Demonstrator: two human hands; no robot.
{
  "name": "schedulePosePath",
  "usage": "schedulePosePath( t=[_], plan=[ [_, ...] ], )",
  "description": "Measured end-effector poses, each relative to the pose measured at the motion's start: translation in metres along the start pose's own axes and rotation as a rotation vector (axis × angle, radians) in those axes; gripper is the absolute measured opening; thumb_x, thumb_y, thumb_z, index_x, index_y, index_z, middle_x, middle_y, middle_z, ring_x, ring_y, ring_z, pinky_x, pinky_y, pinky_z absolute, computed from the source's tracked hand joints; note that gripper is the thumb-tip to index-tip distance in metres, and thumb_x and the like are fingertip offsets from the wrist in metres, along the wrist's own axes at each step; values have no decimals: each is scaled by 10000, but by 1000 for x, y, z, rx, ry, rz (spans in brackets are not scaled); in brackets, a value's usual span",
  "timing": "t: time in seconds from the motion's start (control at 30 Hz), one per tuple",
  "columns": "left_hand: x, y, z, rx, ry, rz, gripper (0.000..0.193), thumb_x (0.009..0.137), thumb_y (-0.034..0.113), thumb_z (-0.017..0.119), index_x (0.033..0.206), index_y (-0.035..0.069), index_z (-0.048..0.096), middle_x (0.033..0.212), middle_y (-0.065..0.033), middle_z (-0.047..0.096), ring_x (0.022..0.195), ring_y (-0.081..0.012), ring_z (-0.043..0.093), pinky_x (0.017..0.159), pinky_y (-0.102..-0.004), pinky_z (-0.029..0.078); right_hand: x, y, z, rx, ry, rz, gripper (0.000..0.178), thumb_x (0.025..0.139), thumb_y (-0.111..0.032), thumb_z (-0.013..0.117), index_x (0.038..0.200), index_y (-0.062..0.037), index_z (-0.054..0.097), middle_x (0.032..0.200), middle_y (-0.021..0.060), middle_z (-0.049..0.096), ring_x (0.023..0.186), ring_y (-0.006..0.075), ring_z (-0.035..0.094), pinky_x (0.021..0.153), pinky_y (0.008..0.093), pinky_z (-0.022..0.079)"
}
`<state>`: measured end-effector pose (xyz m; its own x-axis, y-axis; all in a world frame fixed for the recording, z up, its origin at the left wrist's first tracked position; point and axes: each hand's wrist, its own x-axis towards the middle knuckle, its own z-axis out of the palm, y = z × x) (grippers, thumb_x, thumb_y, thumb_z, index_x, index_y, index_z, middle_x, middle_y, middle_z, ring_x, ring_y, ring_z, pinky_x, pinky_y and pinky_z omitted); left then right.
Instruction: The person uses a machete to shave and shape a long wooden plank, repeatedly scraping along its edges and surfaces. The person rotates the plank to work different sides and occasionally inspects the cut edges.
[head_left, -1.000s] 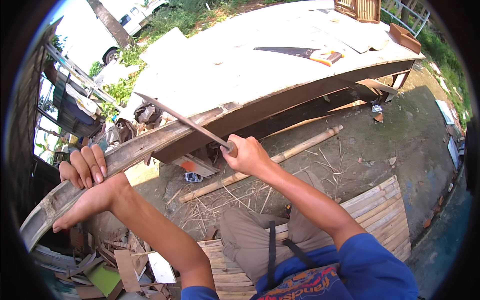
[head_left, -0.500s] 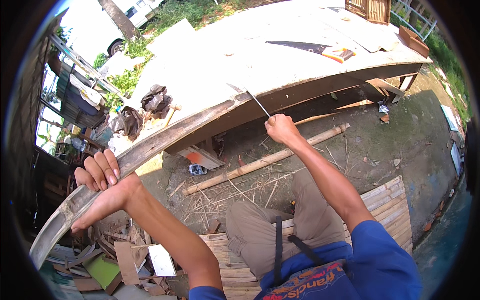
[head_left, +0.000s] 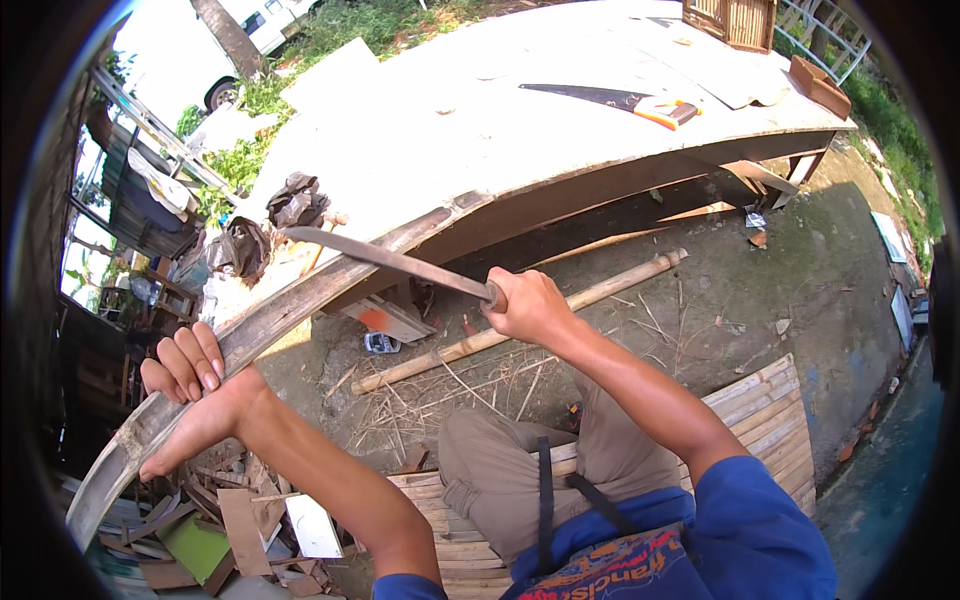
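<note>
Two hands (head_left: pixel 530 305) hold one knife (head_left: pixel 402 263) — and one split bamboo (head_left: pixel 285 318).

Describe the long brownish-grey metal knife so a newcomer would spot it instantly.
Find the big white-topped table, then the grey-brown split bamboo strip slanting off its left end. The knife crosses over that strip, its handle in the person's right grip. Unlike the black-bladed, orange-handled handsaw lying on the table, it is hand-held and shows no orange.

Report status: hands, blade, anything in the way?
Left hand curled around split bamboo. Right hand grips knife; blade crosses bamboo in view, contact unclear. Saw on tabletop, clear of blade.
</note>
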<state>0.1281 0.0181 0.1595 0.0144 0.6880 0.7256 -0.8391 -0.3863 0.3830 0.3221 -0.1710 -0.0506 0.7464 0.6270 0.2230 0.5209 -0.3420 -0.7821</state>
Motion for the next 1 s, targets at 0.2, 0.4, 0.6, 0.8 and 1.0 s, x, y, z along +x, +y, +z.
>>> schedulePosePath(
  t=[0.2,0.4,0.6,0.8,1.0],
  plan=[
    [-1,-3,13,-50,-18,5,899,629,1068,166,606,171,230,495,20,243,406,-91,171,408,-241,154,54,38,-10,-19,63,125,335,900,-279,672,769,27,639,750,262,665,756,436,680,693,456,536],
    [0,-5,19,-55,-20,-59,896,623,1066,101,599,176,205,504,18,230,424,-99,172,425,-243,161,52,58,6,118,130,251,260,866,-245,659,924,5,700,923,270,706,911,448,682,839,487,550],
    [-5,6,17,-51,-63,-48,914,592,1081,111,600,173,218,506,20,237,429,-98,178,429,-243,162,31,36,-8,-39,-4,136,260,899,-252,642,887,1,701,850,254,701,854,454,679,803,489,550],
    [8,-7,14,-42,25,-62,903,624,1067,117,602,172,225,500,14,237,426,-95,178,429,-241,148,8,34,7,74,22,189,234,888,-233,666,901,0,677,810,245,703,864,447,687,765,478,545],
    [12,-12,13,3,27,-61,909,607,1073,93,604,172,214,502,14,232,426,-99,164,423,-244,143,20,70,8,144,135,253,259,888,-236,649,943,11,706,898,282,700,919,451,681,826,493,547]
  ],
)
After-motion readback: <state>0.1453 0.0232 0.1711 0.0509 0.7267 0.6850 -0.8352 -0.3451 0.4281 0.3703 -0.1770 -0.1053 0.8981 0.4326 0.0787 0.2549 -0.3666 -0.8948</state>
